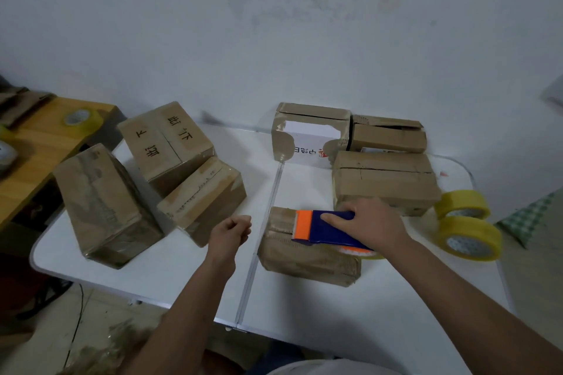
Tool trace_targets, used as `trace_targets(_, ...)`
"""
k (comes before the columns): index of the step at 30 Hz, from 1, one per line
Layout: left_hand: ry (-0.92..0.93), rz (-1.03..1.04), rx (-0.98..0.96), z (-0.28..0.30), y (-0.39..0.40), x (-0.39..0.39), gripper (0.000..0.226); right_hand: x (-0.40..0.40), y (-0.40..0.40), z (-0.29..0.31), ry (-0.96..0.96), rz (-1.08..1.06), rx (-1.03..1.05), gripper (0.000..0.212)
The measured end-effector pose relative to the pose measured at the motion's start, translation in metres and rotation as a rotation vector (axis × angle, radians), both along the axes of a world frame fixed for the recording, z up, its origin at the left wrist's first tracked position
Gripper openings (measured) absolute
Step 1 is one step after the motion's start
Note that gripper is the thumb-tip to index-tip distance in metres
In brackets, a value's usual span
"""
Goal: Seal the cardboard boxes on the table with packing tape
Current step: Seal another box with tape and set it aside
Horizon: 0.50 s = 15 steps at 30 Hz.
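Note:
A small cardboard box point(304, 262) lies near the middle of the white table point(170, 271). On its top rests a blue and orange tape dispenser point(323, 230), and my right hand point(371, 222) grips the dispenser's blue body from the right. My left hand point(230, 233) hovers just left of that box with its fingers curled into a loose fist, holding nothing. Three taped boxes point(106, 207), point(167, 143), point(204, 198) stand on the table's left half. Behind my right hand sit more boxes point(384, 179), point(310, 131), point(390, 134).
Two rolls of yellowish tape point(469, 237), point(463, 204) stand at the table's right edge. A wooden side table point(39, 149) at the left carries another tape roll point(82, 119). A white wall rises behind the table.

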State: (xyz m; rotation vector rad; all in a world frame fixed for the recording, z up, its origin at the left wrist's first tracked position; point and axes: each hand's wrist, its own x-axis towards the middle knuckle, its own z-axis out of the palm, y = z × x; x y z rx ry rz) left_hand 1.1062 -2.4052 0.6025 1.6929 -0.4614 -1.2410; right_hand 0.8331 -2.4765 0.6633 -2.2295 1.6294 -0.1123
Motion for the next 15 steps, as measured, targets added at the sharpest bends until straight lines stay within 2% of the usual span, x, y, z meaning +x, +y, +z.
trace_targets(10, 0.057, -0.006, 0.112, -0.039, -0.013, -0.003, 0.019, 0.021, 0.009, -0.007, 0.084, -0.079, -0.079, 0.058)
trace_targets(15, 0.066, -0.112, 0.137, -0.048, -0.013, -0.014, 0.023, 0.023, 0.010, -0.009, 0.085, -0.120, -0.061, 0.055)
